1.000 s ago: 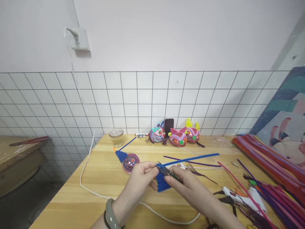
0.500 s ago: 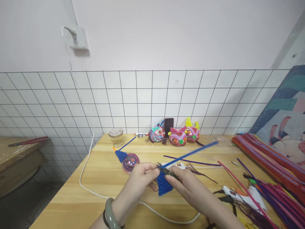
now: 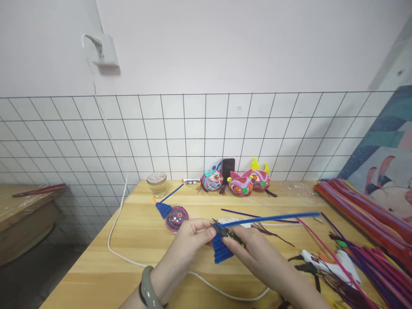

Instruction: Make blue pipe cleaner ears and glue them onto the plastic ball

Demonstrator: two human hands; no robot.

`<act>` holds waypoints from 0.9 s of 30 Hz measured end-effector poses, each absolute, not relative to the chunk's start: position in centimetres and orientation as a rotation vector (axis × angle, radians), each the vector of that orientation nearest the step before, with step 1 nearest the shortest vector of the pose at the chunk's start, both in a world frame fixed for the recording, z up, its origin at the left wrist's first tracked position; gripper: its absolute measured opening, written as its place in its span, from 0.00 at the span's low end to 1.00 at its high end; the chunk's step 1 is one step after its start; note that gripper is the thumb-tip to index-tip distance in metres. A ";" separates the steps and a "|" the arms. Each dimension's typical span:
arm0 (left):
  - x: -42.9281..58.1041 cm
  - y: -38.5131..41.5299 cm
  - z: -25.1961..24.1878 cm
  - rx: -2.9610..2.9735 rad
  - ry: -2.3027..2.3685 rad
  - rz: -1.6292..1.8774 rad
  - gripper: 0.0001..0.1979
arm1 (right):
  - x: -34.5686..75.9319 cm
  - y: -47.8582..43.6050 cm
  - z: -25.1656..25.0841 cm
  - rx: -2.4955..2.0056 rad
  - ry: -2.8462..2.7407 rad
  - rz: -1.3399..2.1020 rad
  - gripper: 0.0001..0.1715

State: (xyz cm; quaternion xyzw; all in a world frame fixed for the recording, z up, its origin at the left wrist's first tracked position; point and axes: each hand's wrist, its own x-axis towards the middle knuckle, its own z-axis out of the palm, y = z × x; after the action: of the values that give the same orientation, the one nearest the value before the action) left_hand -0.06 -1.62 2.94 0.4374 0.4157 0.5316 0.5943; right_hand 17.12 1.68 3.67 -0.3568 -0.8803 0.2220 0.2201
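My left hand (image 3: 198, 235) pinches the top corner of a blue piece of folded pipe cleaner (image 3: 222, 251). From that corner a long blue pipe cleaner end (image 3: 273, 219) sticks out to the right. Closed around small dark-jawed pliers (image 3: 224, 231), my right hand (image 3: 246, 244) holds their tips at the same corner, close to my left thumb. Whether the jaws grip the wire is too small to tell. Farther back lie a similar blue triangle (image 3: 163, 210) with a straight stem and an orange tip, and a round purple coiled disc (image 3: 177, 219).
Several colourful animal heads (image 3: 240, 184) and a phone (image 3: 228, 170) stand by the tiled wall. A glass cup (image 3: 156, 183) is at the back left. On the right lie a glue gun (image 3: 331, 266) and pipe cleaner bundles (image 3: 363, 214). A white cable (image 3: 116, 253) crosses the table.
The long free end of the blue pipe cleaner has swung down to the right and now lies nearly level. Both hands and the pliers stay almost in place.
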 end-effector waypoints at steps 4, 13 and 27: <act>-0.2 -1.6 2.9 1.010 0.938 1.232 0.12 | 17.2 1.7 3.6 -0.978 -2.435 0.588 0.13; -0.3 -1.5 2.8 1.026 0.891 1.256 0.10 | 17.1 1.9 3.3 -0.915 -2.412 0.630 0.14; -0.4 -1.2 2.8 1.060 0.941 1.272 0.13 | 16.6 2.4 2.2 -0.954 -2.404 0.633 0.14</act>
State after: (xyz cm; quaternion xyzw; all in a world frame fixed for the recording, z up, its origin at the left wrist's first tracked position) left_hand -0.43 -1.21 2.78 0.4536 0.4024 0.5442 0.5798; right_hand 16.60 2.37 2.19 -0.3481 -0.8771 0.2309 0.2372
